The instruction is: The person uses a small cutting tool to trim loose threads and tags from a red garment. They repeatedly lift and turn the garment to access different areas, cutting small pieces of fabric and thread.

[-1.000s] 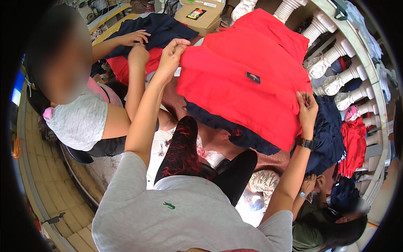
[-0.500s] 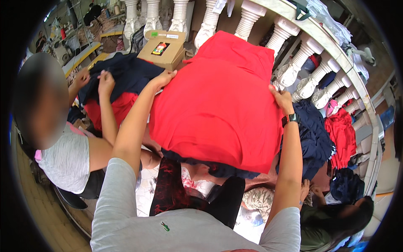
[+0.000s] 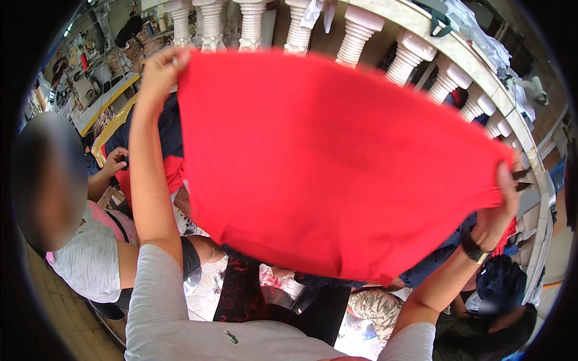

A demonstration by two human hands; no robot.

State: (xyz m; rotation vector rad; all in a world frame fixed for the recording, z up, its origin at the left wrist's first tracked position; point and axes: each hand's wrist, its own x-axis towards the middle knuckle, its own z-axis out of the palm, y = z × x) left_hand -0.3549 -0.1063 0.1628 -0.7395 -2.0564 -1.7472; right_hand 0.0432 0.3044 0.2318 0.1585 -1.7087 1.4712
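Observation:
A large red cloth (image 3: pixel 301 156) hangs stretched between my raised hands, some of it blurred by motion. My left hand (image 3: pixel 161 72) pinches its far left corner. At the right edge, my right hand (image 3: pixel 507 192) grips the cloth, a dark wristband below it. Beside the right fingers jut two dark points (image 3: pixel 522 176), which look like the blades of small thread snips. Under the cloth's near edge, dark navy fabric (image 3: pixel 328 281) shows above my lap. Most of what lies beneath is hidden by the cloth.
White balusters (image 3: pixel 250 24) and a curved railing (image 3: pixel 475 57) run along the far and right sides. At left sits a co-worker (image 3: pixel 96 259), near navy fabric (image 3: pixel 173 129) and more red fabric (image 3: pixel 174 171). Another person (image 3: pixel 481 334) is at lower right, close to my right forearm.
Both hands have lifted the red cloth and spread wider apart, the left going up and left, the right outward and nearer. The cardboard box is now hidden. The left co-worker's hand has lowered.

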